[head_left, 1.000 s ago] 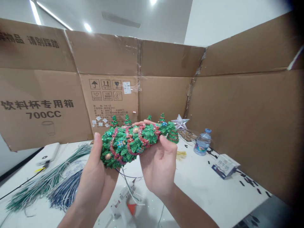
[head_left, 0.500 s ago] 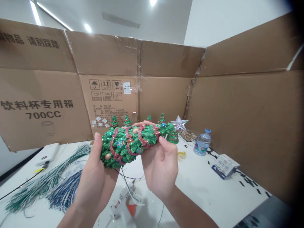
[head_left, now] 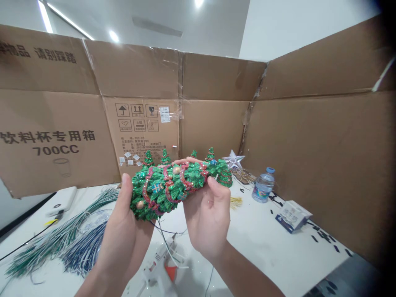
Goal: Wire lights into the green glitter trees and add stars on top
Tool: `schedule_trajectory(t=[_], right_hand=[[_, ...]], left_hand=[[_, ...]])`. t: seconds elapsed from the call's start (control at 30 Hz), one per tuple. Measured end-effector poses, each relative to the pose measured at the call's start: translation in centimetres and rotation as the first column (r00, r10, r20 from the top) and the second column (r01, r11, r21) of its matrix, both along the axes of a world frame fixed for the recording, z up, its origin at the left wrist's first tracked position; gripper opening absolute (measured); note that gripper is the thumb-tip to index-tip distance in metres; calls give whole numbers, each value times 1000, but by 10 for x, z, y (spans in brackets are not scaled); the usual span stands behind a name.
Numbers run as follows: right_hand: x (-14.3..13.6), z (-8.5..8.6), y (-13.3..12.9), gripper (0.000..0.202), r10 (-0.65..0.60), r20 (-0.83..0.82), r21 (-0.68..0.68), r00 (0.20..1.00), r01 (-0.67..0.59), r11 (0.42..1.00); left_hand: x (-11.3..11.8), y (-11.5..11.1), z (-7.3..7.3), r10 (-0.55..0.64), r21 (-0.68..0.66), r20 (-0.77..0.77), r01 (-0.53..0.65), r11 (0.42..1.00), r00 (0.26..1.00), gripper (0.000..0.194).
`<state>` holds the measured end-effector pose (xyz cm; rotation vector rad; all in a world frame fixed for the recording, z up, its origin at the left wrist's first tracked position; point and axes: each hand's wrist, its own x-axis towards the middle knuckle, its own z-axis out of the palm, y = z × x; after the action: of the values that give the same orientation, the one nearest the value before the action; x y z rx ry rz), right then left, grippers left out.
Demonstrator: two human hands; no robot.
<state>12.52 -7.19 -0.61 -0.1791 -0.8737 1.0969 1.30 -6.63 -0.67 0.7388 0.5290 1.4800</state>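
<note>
A green glittery Christmas tree [head_left: 173, 185] with red garland and small ornaments lies on its side between my hands, above the table. My left hand [head_left: 125, 227] holds its wide base, thumb up at the left end. Near the narrow tip, my right hand [head_left: 210, 214] grips it, with the thumb in front and the other fingers partly hidden behind. Thin wires [head_left: 167, 241] hang below the base. A white glue gun [head_left: 161, 268] lies on the table beneath. Several small green trees [head_left: 210, 154] and a silver star [head_left: 233, 160] stand behind.
Bundles of green wires [head_left: 68, 227] and blue wires [head_left: 85, 249] lie at the left, near a white device [head_left: 63, 200]. On the right are a water bottle [head_left: 264, 185], a small box [head_left: 292, 216] and black pieces. Cardboard walls [head_left: 216, 128] enclose the white table [head_left: 260, 247].
</note>
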Motion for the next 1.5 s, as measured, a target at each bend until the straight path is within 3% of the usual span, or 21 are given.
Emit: schedule_trajectory(t=[1.5], right_hand=[[0, -1, 6, 35, -8, -15, -7, 1000, 8, 1000]], left_hand=[[1, 0, 2, 12, -13, -3, -12, 1000, 1000, 54]])
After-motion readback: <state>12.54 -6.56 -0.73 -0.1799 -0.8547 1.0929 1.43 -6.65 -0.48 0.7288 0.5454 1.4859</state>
